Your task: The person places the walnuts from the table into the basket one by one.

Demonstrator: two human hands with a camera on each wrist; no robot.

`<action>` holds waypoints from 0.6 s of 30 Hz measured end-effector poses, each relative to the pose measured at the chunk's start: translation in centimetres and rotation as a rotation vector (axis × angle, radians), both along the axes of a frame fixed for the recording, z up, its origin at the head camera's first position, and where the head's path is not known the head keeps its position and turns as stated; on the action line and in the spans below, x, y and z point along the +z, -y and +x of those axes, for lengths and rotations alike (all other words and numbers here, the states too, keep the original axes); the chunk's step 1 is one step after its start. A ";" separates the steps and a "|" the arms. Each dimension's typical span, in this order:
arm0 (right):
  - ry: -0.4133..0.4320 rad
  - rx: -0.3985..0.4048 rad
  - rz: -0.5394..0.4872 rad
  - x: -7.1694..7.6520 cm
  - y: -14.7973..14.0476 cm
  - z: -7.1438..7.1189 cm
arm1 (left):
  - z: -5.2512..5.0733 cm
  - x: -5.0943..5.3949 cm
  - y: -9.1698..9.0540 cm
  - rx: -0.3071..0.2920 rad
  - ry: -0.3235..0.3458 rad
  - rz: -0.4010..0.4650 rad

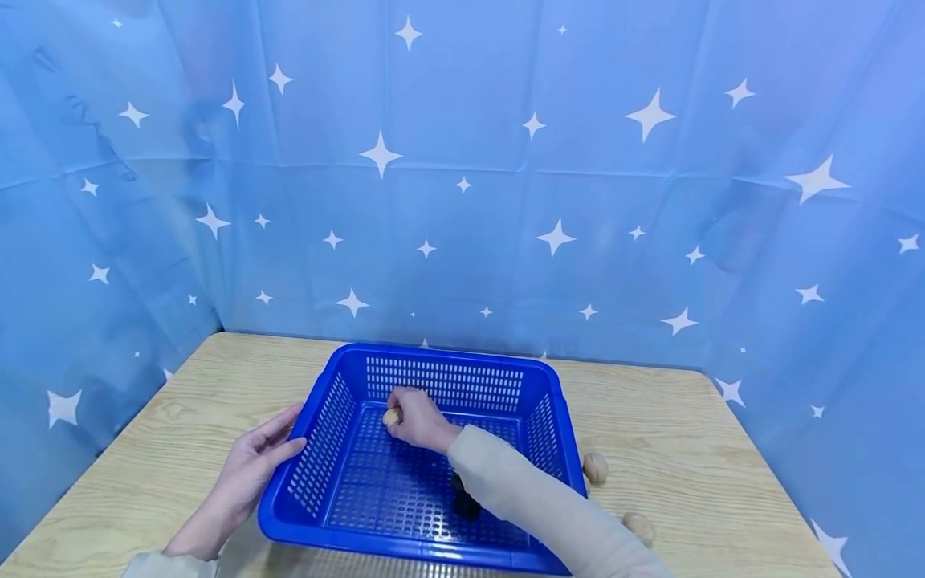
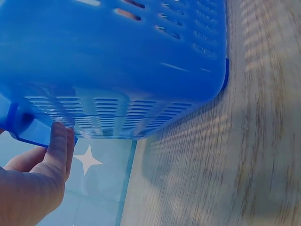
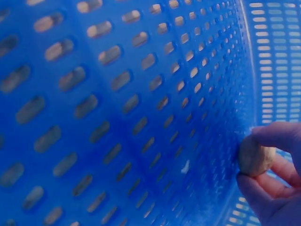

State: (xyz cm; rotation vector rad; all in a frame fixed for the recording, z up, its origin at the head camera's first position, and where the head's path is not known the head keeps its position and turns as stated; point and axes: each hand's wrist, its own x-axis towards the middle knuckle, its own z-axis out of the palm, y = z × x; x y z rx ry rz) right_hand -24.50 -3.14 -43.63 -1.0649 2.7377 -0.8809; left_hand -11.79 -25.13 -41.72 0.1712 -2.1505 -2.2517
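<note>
A blue perforated plastic basket (image 1: 442, 356) stands on the table. On its left rim is my left hand (image 1: 253, 466), thumb over the edge and fingers along the outside. The left wrist view shows this hand (image 2: 40, 176) gripping the rim from beyond the basket's outer wall. My right hand (image 1: 421, 419) reaches down into the basket's back left area and pinches a walnut (image 1: 393, 417) between thumb and fingers. Seen from the right wrist, the tan walnut (image 3: 255, 157) is at the perforated floor, close to a side wall; whether it touches the floor I cannot tell.
Outside the basket's right side lie a walnut (image 1: 596, 468) and another walnut (image 1: 639, 529), partly behind the right sleeve (image 1: 535, 490). A black object (image 1: 465, 499) shows below the right forearm. A blue curtain (image 1: 462, 209) with white stars hangs around the wooden table (image 1: 672, 425).
</note>
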 end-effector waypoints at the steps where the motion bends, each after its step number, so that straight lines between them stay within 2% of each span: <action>1: 0.008 -0.003 0.011 0.1 0.0 0.0 | 0.0 0.0 0.0 0.000 -0.005 0.004; 5: 0.027 -0.017 0.049 0.8 -0.1 0.1 | 0.0 -0.1 -0.1 -0.002 -0.017 0.015; 10: 0.070 -0.027 0.072 2.6 -0.7 -0.1 | -0.1 0.0 -0.2 -0.003 -0.008 0.006; 18: 0.144 -0.013 0.012 6.2 -2.3 0.6 | 0.0 0.0 0.1 0.000 0.015 -0.011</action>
